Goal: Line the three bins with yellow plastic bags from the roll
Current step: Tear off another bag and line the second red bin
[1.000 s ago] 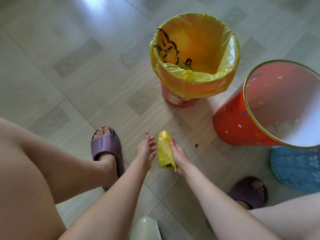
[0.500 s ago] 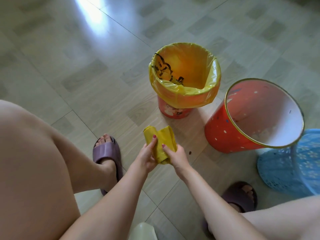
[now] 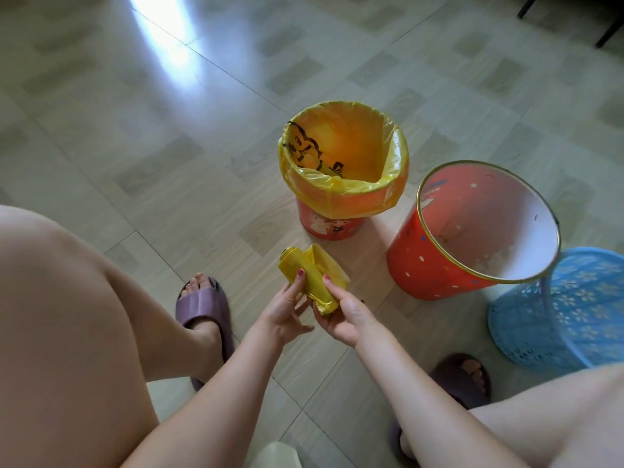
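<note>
A yellow bag roll (image 3: 312, 278) is held above the floor between both hands. My left hand (image 3: 283, 312) pinches its left end; my right hand (image 3: 344, 314) grips the lower right part, where a loose flap is peeled up. A small red bin (image 3: 332, 226) stands behind, lined with a yellow bag (image 3: 341, 194) folded over its rim. To the right a bigger red bin (image 3: 435, 265) with white dots has a bare white inside. A blue perforated bin (image 3: 557, 315) stands at the far right, partly behind the red one.
I sit with my knees apart over a tiled floor. My feet in purple slippers (image 3: 202, 309) rest left and right (image 3: 466, 376) of the hands. A pale object (image 3: 280, 454) shows at the bottom edge. Dark furniture legs (image 3: 607, 28) stand top right.
The roll rose from near the floor. My left hand, open a second ago, took hold of it, and a flap has been peeled open. The camera view tilted back from the bins.
</note>
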